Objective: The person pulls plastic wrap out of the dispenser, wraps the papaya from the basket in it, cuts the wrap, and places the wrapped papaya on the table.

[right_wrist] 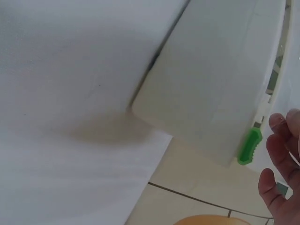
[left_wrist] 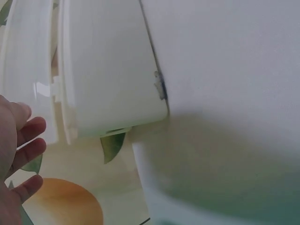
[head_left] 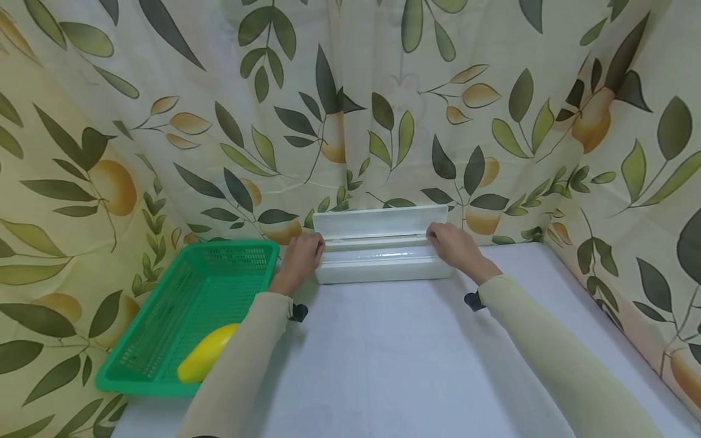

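A long white box (head_left: 383, 272) stands at the back of the table, its lid (head_left: 380, 224) raised and a clear shiny roll (head_left: 383, 254) lying inside. At the box's left end, my left hand (head_left: 301, 258) has its thumb and forefinger pinched at the lid side; in the left wrist view the other fingers of this hand (left_wrist: 23, 150) are bent and apart. My right hand (head_left: 451, 245) pinches at the right end in the same manner. Below the right hand (right_wrist: 283, 159), a green piece (right_wrist: 250, 146) shows on the box's end in the right wrist view. The pinching fingertips are partly hidden.
A green basket (head_left: 188, 388) with a yellow fruit-like object (head_left: 205, 354) in it stands left of the box, beside my left forearm. A leaf-patterned curtain (head_left: 383, 91) hangs close behind the box and along both sides of the white table (head_left: 378, 365).
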Motion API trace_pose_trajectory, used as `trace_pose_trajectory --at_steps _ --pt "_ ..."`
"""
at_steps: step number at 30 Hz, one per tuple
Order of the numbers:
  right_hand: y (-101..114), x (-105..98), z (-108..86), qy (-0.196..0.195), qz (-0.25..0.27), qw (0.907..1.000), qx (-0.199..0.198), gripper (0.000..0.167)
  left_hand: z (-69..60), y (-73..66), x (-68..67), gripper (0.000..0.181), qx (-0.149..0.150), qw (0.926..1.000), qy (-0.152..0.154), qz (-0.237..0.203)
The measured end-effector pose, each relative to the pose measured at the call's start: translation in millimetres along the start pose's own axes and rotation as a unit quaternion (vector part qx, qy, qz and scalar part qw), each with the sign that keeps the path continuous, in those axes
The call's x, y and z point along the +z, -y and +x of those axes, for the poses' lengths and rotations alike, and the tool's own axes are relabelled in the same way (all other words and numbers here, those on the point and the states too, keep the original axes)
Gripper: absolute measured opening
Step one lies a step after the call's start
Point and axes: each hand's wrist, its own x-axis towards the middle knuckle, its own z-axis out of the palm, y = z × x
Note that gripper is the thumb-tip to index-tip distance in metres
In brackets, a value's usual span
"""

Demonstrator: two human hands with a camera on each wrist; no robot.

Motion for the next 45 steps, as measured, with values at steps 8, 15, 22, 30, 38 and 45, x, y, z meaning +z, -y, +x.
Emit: trace_pose_trajectory --at_steps 8,15,22,30,38,45 --pt "4 -11 0.6 0.003 0.025 0.9995 0.02 0.015 -0.6 -1.9 -10.5 0.011 0.025 0.9986 -0.047 0.0" --pt "8 -27 -1.2 -0.009 0.046 0.9989 0.008 0.014 -0.1 -3.3 -21.8 0.008 0.024 0.9961 -0.078 -0.035" --pt "10 -42 -2.9 -0.025 0.056 0.9981 -0.011 0.012 4.4 -5.2 -32.7 0.013 -0.001 0.9951 -0.073 -0.066" --pt "16 -59 -7.4 -0.024 0.059 0.9979 -0.016 0.012 0.8 -8.3 -44.4 0.012 0.004 0.9893 -0.083 -0.12" --pt "22 -72 -8.0 -0.037 0.073 0.9963 -0.024 0.011 -0.8 -10.7 -57.9 0.014 -0.001 0.9876 -0.093 -0.126" --pt "26 -83 -8.9 -0.055 0.074 0.9953 -0.03 0.01 -1.0 -15.6 -71.5 0.014 -0.004 0.9889 -0.098 -0.111"
